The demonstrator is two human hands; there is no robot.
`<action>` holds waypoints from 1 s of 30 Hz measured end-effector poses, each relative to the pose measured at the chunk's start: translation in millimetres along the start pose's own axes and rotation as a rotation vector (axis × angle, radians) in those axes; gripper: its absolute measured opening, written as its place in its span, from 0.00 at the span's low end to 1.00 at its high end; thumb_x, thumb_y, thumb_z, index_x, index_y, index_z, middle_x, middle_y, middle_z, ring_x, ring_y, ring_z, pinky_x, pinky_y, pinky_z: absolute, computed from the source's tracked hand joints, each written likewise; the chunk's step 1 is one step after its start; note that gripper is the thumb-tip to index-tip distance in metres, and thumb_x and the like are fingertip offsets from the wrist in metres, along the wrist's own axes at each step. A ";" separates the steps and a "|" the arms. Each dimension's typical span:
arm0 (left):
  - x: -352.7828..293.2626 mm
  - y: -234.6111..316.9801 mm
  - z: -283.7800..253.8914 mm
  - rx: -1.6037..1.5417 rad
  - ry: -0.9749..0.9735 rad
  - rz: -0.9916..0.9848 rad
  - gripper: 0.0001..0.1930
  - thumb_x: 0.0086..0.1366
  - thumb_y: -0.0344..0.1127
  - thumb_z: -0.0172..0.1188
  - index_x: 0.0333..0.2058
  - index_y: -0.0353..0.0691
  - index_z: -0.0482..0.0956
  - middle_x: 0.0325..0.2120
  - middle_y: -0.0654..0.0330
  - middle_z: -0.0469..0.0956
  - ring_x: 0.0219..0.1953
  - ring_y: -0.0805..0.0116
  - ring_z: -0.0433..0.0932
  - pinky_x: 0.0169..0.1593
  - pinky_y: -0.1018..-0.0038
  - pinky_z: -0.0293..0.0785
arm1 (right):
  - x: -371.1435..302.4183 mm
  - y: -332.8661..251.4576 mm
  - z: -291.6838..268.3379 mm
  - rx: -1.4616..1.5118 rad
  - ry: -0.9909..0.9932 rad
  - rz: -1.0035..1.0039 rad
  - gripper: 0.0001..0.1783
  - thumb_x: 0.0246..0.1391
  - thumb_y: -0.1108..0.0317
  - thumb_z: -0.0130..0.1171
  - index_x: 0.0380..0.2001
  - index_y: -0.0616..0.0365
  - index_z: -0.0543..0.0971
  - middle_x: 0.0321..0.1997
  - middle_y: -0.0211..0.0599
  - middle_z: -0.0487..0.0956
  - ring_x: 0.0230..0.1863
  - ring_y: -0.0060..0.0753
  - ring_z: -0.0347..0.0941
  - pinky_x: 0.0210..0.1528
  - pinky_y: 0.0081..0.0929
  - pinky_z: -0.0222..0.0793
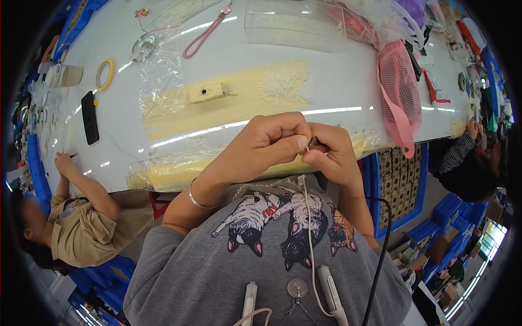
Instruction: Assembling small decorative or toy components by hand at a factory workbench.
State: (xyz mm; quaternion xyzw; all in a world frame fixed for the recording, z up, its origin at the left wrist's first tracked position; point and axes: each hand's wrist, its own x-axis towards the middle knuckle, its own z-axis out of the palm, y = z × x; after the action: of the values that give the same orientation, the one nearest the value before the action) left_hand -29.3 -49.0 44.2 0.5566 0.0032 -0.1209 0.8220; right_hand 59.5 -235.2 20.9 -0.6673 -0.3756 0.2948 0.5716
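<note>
My left hand (266,142) and my right hand (336,152) meet over the near edge of the table. The left thumb and index finger are pinched together on a thin white strand (308,148). A small dark, metallic-looking piece (314,142) shows among the curled fingers of my right hand, mostly hidden by them. Beyond the hands, a pile of short white strands (287,82) lies on yellow tape. Left of that pile rests a yellow taped block (207,92) with a dark hole in it.
On the table are a tape roll (111,75), a black phone (89,117), a pink braided strap (202,41), a clear box (293,27) and a pink mesh bag (401,87). A blue crate (423,198) stands below the edge at right. Other people sit at both sides.
</note>
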 end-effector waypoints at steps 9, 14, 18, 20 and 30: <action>-3.3 -35.2 -30.2 -0.637 0.213 -0.048 0.10 0.64 0.32 0.50 0.24 0.41 0.63 0.26 0.52 0.73 0.21 0.79 0.64 0.19 0.85 0.58 | 0.8 9.5 -4.6 -0.196 0.391 0.291 0.07 0.52 0.74 0.66 0.30 0.62 0.76 0.20 0.20 0.65 0.24 0.11 0.56 0.27 0.15 0.54; -11.7 -47.0 -47.4 -0.606 0.220 -0.021 0.08 0.64 0.30 0.49 0.25 0.41 0.63 0.24 0.57 0.71 0.22 0.80 0.60 0.19 0.86 0.56 | 15.3 11.6 10.9 -0.471 0.375 0.257 0.10 0.51 0.67 0.67 0.32 0.60 0.78 0.22 0.29 0.70 0.22 0.23 0.64 0.27 0.23 0.62; -10.9 -42.0 -48.5 -0.580 0.246 0.001 0.10 0.67 0.31 0.49 0.25 0.43 0.63 0.21 0.62 0.67 0.21 0.81 0.57 0.19 0.85 0.52 | 29.9 19.4 24.9 -0.727 0.444 0.269 0.13 0.51 0.60 0.67 0.31 0.57 0.77 0.31 0.36 0.79 0.26 0.37 0.76 0.29 0.33 0.70; -12.0 -39.0 -47.8 -0.557 0.269 0.003 0.11 0.68 0.32 0.49 0.25 0.43 0.62 0.21 0.63 0.66 0.20 0.81 0.56 0.19 0.85 0.51 | 31.7 24.0 28.7 -0.730 0.438 0.273 0.13 0.52 0.60 0.66 0.31 0.57 0.77 0.32 0.36 0.80 0.27 0.39 0.77 0.29 0.34 0.71; -4.0 -33.1 -35.5 -0.244 0.299 -0.126 0.13 0.72 0.37 0.49 0.27 0.42 0.65 0.17 0.66 0.65 0.16 0.84 0.52 0.18 0.84 0.47 | 25.5 37.5 37.5 -0.859 0.458 0.183 0.09 0.58 0.64 0.60 0.36 0.58 0.77 0.35 0.41 0.80 0.28 0.48 0.76 0.30 0.38 0.70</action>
State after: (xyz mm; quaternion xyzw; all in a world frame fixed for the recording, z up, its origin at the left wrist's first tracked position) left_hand -35.3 -27.3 1.0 0.4635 0.1745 -0.0867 0.8644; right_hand 48.6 -195.9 -21.6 -0.9205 -0.2677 0.0079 0.2846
